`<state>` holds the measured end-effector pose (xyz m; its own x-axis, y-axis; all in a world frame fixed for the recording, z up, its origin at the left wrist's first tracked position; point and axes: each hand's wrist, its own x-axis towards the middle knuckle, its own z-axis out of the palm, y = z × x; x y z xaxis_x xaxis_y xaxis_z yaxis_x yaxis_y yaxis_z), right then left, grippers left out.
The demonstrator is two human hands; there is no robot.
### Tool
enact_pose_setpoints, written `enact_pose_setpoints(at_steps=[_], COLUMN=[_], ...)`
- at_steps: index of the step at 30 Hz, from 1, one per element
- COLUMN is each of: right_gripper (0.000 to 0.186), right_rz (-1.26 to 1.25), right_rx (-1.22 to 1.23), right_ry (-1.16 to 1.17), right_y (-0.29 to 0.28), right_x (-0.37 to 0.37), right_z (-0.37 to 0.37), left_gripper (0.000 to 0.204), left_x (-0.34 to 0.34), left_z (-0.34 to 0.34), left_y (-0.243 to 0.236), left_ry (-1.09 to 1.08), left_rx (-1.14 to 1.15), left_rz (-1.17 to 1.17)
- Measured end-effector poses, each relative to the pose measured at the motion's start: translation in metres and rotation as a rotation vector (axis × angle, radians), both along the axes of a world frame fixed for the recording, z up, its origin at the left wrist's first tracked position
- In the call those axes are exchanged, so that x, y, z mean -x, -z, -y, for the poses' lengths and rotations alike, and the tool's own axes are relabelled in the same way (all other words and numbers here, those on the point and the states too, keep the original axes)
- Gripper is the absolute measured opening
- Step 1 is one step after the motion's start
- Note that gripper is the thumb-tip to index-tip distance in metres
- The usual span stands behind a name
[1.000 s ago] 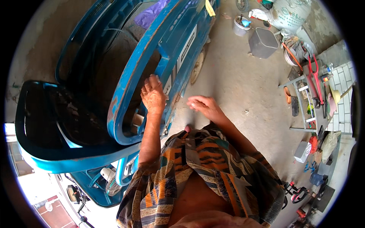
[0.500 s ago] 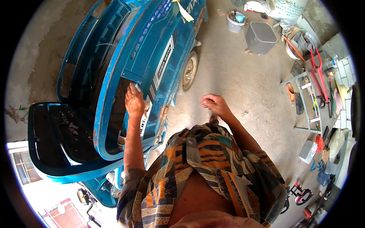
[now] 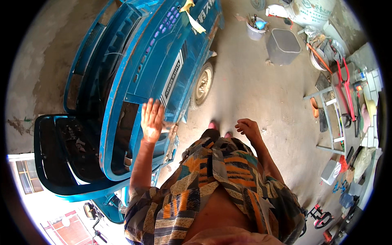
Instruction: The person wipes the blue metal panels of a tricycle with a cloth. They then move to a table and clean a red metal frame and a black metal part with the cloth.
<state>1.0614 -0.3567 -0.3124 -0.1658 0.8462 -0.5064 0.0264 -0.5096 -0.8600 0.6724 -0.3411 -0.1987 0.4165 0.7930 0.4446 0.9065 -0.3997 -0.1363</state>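
Note:
To my left stands a blue cargo tricycle [image 3: 159,69] with a long metal side panel and a rounded rail. My left hand [image 3: 152,121] is over that side panel, back of the hand up and fingers stretched out; whether it touches the metal I cannot tell. Nothing shows in it, though its palm is hidden. On the other side, my right hand [image 3: 248,128] hangs over the concrete floor, fingers loosely bent and apart, with nothing seen in it. A yellow strip [image 3: 192,16] dangles from the tricycle's far upper edge.
A wheel [image 3: 202,85] sticks out beneath the tricycle's side. Farther off are a bucket of tools [image 3: 255,30] and a grey plastic bin [image 3: 283,47]. Along the right stand a metal frame [image 3: 326,102], red long-handled cutters [image 3: 347,90] and assorted clutter.
My left hand has moved from the rail's opening toward the outer side panel, and its fingers have straightened. My right hand has shifted right and nearer to me. The view has moved slightly.

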Motion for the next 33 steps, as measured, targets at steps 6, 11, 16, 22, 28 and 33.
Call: enact_pose_setpoints(at_steps=[6, 11, 16, 22, 28, 33], right_gripper=[0.027, 0.030, 0.033, 0.029, 0.023, 0.024], right_rz=[0.088, 0.099, 0.015, 0.011, 0.187, 0.209], right_rx=[-0.142, -0.139, -0.050, -0.116, -0.318, -0.332], right_ry=[-0.068, -0.011, 0.092, -0.147, -0.333, -0.340], right_y=[0.003, -0.007, 0.009, 0.019, 0.009, 0.043], right_x=[0.014, 0.024, 0.031, 0.068, 0.088, 0.056], right_z=[-0.050, -0.090, -0.129, -0.188, -0.229, -0.232], left_gripper=[0.039, 0.046, 0.057, 0.039, 0.053, 0.048], left_x=[-0.036, -0.012, -0.036, -0.063, -0.084, -0.069], left_z=[-0.125, -0.163, -0.228, -0.360, -0.376, -0.305], left_y=[-0.121, -0.096, -0.109, -0.104, -0.095, -0.016], left_ry=[0.008, -0.657, -0.669, -0.544, -0.375, -0.238], left_rx=[-0.521, -0.319, -0.119, -0.109, -0.178, -0.114], left_rz=[-0.041, 0.088, 0.024, -0.120, -0.079, -0.244])
